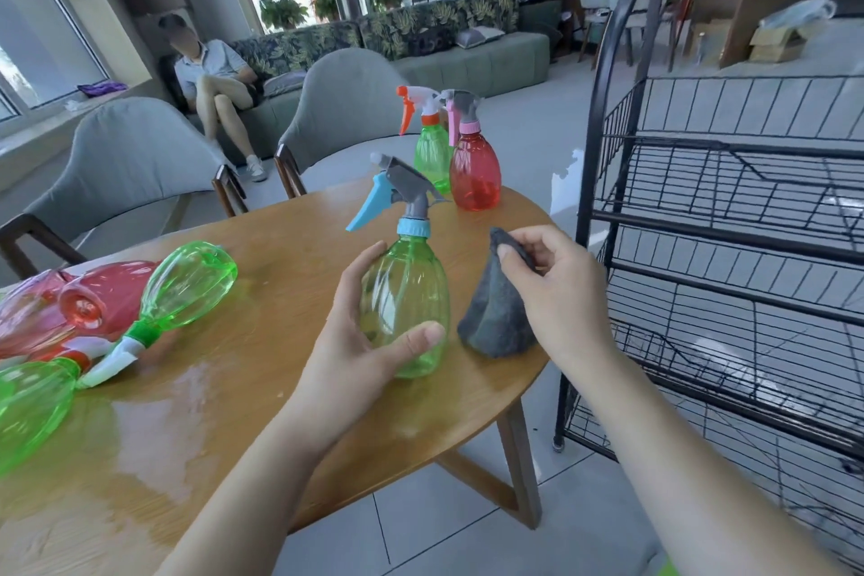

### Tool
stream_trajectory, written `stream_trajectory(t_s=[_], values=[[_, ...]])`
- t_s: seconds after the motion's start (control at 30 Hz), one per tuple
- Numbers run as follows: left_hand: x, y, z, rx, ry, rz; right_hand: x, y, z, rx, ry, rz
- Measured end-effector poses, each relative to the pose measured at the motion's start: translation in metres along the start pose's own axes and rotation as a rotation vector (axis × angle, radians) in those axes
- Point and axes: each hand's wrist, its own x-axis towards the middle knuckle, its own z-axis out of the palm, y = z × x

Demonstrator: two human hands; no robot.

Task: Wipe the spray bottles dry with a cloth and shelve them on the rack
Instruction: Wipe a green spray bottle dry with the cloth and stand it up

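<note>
A green spray bottle with a blue trigger (409, 290) stands upright on the wooden table (262, 388). My left hand (355, 341) grips its body from the left, thumb across the front. My right hand (556, 290) pinches the top of a dark grey cloth (498, 318), which hangs down to the tabletop just right of the bottle. Further back stand a green bottle with an orange trigger (432, 154) and a red bottle with a pink trigger (474, 168). The black wire rack (729, 243) stands to the right of the table; the shelves in view hold no bottles.
Several bottles lie on their sides at the table's left: a green one (187, 285), a red one (70, 309) and another green one (32, 407). Water gleams on the tabletop near them. Two grey chairs (126, 164) stand behind the table. A person sits on a sofa (210, 80) in the background.
</note>
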Motion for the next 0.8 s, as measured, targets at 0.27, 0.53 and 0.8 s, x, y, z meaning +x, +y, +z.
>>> stream_trajectory(t_s=[0.27, 0.53, 0.8], values=[[0.116, -0.028, 0.073, 0.149, 0.051, -0.013, 0.013, 0.023, -0.029, -0.006, 0.103, 0.082], [0.188, -0.026, 0.123, 0.173, 0.099, -0.066, 0.025, 0.033, -0.050, 0.021, 0.170, 0.105], [0.205, -0.017, 0.143, 0.136, 0.174, -0.199, 0.028, 0.030, -0.054, 0.054, 0.146, 0.124]])
